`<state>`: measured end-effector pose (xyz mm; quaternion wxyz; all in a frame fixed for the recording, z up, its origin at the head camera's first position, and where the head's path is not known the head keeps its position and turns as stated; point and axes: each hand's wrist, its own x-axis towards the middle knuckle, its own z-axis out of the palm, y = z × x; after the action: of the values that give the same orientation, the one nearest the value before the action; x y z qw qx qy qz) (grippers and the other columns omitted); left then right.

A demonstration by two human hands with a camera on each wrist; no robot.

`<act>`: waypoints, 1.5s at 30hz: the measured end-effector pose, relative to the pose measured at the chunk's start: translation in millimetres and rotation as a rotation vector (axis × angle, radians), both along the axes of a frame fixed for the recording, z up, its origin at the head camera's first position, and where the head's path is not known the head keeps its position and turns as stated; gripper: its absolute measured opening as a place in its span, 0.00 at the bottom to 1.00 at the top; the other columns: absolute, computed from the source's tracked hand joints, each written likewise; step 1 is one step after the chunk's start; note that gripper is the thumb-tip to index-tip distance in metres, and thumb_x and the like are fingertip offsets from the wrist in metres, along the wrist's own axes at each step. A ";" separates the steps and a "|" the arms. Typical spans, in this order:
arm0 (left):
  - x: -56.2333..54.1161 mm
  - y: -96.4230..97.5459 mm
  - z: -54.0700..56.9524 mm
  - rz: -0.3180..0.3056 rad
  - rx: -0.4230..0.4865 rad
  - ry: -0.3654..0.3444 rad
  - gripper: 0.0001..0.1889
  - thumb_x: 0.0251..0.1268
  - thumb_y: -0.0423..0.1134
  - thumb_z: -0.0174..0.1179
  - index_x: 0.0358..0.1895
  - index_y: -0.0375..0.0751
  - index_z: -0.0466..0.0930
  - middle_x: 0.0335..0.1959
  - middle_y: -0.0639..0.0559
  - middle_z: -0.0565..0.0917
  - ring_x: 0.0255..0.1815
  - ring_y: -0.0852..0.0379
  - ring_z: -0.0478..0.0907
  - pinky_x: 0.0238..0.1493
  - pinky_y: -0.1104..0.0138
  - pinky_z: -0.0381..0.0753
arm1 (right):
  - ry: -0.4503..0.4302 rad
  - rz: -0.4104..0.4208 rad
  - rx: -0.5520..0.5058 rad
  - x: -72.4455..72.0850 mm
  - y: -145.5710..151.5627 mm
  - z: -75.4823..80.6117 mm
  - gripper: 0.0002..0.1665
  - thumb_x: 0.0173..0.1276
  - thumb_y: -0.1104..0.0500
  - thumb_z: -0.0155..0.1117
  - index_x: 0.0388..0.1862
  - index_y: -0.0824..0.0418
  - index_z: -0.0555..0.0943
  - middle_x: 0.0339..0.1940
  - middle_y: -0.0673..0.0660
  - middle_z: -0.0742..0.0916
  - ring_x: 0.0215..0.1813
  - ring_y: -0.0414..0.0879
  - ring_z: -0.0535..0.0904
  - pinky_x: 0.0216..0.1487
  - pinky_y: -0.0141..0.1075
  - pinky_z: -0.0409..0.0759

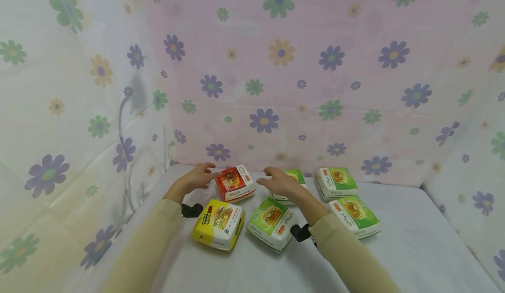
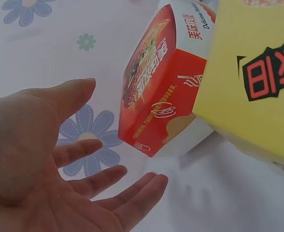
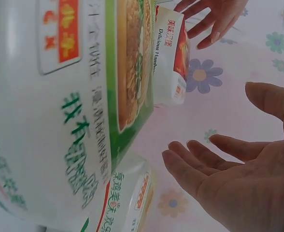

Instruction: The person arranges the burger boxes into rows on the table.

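A red and white burger box stands near the back of the table, between the two hands. Beside its left side is my left hand, fingers loosely spread; the left wrist view shows a gap between that hand and the red box. My right hand hovers with nothing in it, partly covering a green and white burger box behind it. In the right wrist view its fingers are relaxed and apart from the boxes. A yellow burger box sits nearer, below the left hand.
Another green burger box lies in front, beside the yellow one. Two more green boxes, one farther back and one nearer, stand to the right of the right forearm. Flowered curtains enclose the white table at back and sides.
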<state>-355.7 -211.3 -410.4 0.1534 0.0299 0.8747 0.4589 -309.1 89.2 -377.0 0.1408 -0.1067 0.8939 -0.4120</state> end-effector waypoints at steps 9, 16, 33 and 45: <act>-1.8 5.0 0.9 -0.036 0.028 -0.093 0.38 0.80 0.48 0.55 0.80 0.34 0.48 0.78 0.24 0.50 0.71 0.27 0.66 0.67 0.44 0.74 | -0.094 -0.004 -0.083 -16.6 -12.3 -4.3 0.36 0.81 0.50 0.54 0.79 0.68 0.61 0.77 0.68 0.68 0.76 0.64 0.64 0.73 0.59 0.68; -1.4 9.5 -6.0 -0.030 0.031 -0.117 0.39 0.79 0.49 0.55 0.81 0.33 0.47 0.77 0.24 0.56 0.68 0.28 0.70 0.63 0.47 0.79 | -0.212 -0.039 -0.163 -28.4 -19.5 -17.7 0.33 0.81 0.55 0.55 0.76 0.71 0.63 0.75 0.68 0.69 0.74 0.65 0.67 0.72 0.57 0.70; -8.6 12.7 -15.7 -0.048 0.087 -0.205 0.41 0.78 0.45 0.58 0.81 0.35 0.45 0.73 0.28 0.64 0.41 0.51 0.83 0.51 0.59 0.86 | -0.307 -0.007 -0.139 -38.5 -40.9 -28.5 0.33 0.81 0.61 0.50 0.80 0.69 0.58 0.74 0.68 0.71 0.65 0.64 0.75 0.71 0.56 0.71; -5.8 14.1 -7.9 -0.027 0.100 -0.200 0.44 0.77 0.40 0.58 0.83 0.38 0.37 0.75 0.25 0.59 0.41 0.50 0.81 0.54 0.58 0.85 | -0.213 -0.002 0.037 -44.8 -56.7 -29.7 0.18 0.78 0.62 0.55 0.58 0.73 0.79 0.46 0.63 0.87 0.53 0.60 0.85 0.57 0.48 0.83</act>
<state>-361.5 -197.2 -418.4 0.2443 0.0035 0.8306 0.5003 -353.9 32.5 -406.7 0.2365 -0.0586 0.8814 -0.4047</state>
